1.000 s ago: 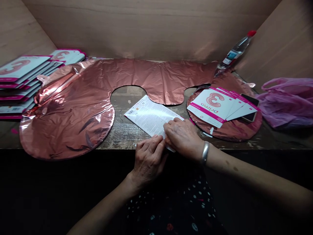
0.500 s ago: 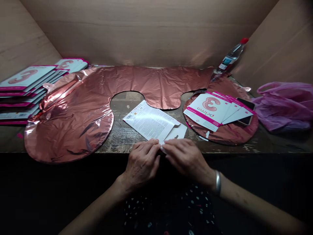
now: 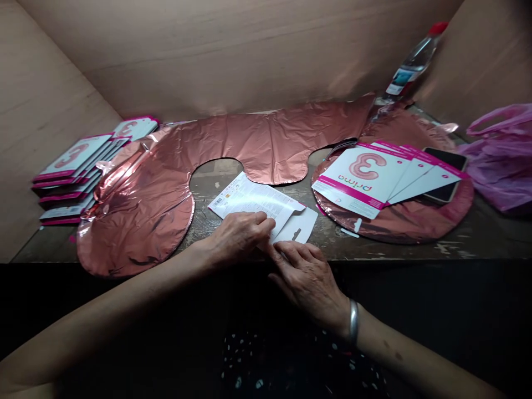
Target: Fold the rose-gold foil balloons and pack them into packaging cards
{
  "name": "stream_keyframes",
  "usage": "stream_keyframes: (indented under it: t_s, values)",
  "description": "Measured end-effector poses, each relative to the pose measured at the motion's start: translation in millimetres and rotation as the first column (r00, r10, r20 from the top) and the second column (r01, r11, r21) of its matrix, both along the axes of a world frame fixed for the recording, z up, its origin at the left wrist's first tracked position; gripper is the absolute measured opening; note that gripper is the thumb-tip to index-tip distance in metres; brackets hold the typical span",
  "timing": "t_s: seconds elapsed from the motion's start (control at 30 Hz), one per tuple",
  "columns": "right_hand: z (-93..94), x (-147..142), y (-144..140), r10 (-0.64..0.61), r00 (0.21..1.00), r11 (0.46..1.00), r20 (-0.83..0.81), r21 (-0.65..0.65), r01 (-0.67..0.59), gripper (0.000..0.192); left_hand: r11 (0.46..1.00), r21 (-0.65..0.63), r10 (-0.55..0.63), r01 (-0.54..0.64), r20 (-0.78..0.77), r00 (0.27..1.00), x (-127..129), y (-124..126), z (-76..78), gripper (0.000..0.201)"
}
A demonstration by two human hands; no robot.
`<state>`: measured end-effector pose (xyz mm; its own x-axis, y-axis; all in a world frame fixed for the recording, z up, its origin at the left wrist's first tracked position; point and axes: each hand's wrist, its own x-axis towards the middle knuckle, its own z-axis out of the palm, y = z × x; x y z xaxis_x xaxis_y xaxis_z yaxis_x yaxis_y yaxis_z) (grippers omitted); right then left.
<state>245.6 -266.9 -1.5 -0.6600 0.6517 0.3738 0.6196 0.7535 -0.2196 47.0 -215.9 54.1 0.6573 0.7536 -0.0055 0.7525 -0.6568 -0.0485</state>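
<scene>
Hands meet over a white printed card (image 3: 253, 205) at the table's (image 3: 415, 252) near edge, between the two round lobes of a flat rose-gold foil balloon (image 3: 137, 210). The left hand (image 3: 239, 235) lies flat on the card with fingers pressed together; the right hand (image 3: 305, 271) sits just below it, fingertips touching the card's lower edge beside its hang tab (image 3: 298, 228), though whether they pinch it cannot be told. Judging by the layout, this card is partly folded and not yet joined to the balloon, which lies unfolded. A stack of finished packs (image 3: 72, 177) at left suggests much work done; a fan of flat cards (image 3: 374, 177) on the right lobe suggests more left. Those cards read "prima" under a pink "3". The small print on the card in hand is illegible. A bottle (image 3: 411, 64), phone (image 3: 446, 174) and pink bag (image 3: 502, 158) sit at right.
</scene>
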Motion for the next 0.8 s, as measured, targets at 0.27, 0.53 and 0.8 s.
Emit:
stream_keyframes:
  t_s: [0.27, 0.53, 0.8]
  values:
    - [-11.8, -5.8, -4.7, -0.022, 1.0, 0.994, 0.003, 0.104, 0.022, 0.046, 0.982, -0.176, -0.061, 0.069, 0.047, 0.997, -0.4, 11.0, 9.3, 0.019]
    - [2.2, 6.4, 1.2, 0.032, 0.996, 0.998, -0.08, -0.048, -0.036, 0.041, 0.988, -0.121, -0.085, 0.093, 0.073, 0.994, 4.7, 13.3, -5.4, 0.014]
    - [8.3, 25.8, 61.8, -0.157, 0.986, 0.988, 0.061, 0.004, 0.157, 0.04, 0.993, -0.043, -0.106, 0.111, 0.101, 0.989, 3.1, 12.1, -13.2, 0.026]
